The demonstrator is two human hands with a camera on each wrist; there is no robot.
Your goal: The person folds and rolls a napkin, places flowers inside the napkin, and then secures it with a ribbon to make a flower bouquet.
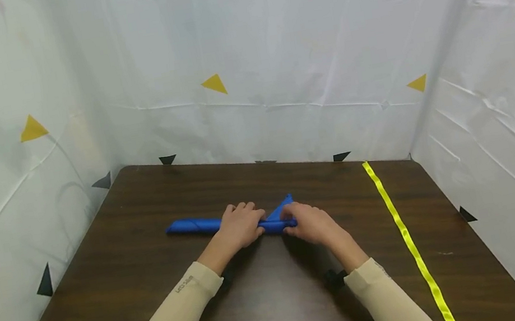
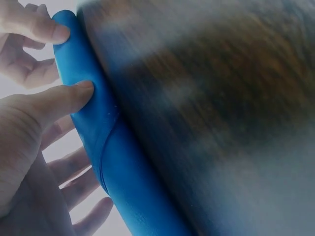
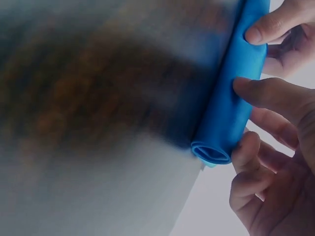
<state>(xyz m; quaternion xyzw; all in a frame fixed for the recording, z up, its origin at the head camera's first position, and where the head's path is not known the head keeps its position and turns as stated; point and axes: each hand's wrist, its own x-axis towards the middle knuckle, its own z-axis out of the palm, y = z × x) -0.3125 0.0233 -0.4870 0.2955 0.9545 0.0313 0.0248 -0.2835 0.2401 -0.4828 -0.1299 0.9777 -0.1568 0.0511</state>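
Observation:
A smooth blue sheet rolled into a tube (image 1: pixel 194 225) lies crosswise on the dark wooden table. Its loose triangular corner (image 1: pixel 281 209) points away, beyond the roll and between the hands. My left hand (image 1: pixel 240 226) grips the roll near its middle, thumb on the near side and fingers behind. At the right end, my right hand (image 1: pixel 313 222) holds the tube between thumb and curled fingers. The layered open end of the roll (image 3: pixel 211 152) shows in the right wrist view. A slanted wrap edge crosses the roll (image 2: pixel 118 147) in the left wrist view.
A bright yellow strip (image 1: pixel 405 232) runs lengthwise along the right part of the table (image 1: pixel 271 306). White sheeting (image 1: pixel 256 30) with yellow and black triangles hangs behind and on both sides.

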